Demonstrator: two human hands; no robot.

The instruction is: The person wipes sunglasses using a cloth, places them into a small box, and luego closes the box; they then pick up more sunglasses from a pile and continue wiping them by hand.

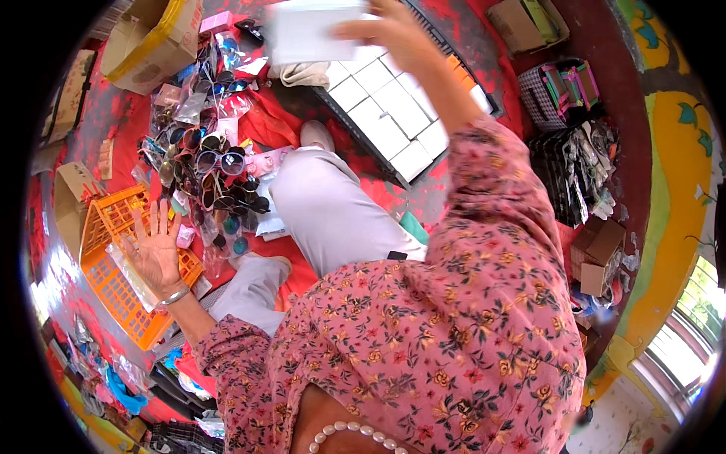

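Note:
My right hand (389, 34) is stretched far forward and grips a flat white box (310, 32) by its right edge, holding it above the floor. My left hand (155, 250) is out to the left with fingers spread and palm showing, over an orange plastic crate (113, 284). A clear plastic sleeve (130, 274) lies just under that hand; I cannot tell whether the hand touches it. Between the hands, a pile of sunglasses (212, 163), many in clear wrappers, covers the red floor. My legs in pale trousers (325, 212) stretch toward it.
A cardboard box with yellow tape (151, 41) stands at the far left. A white grid panel (386, 110) lies ahead. A checkered bag of small boxes (556, 91), black packets (575, 170) and brown cartons (597, 253) are at the right.

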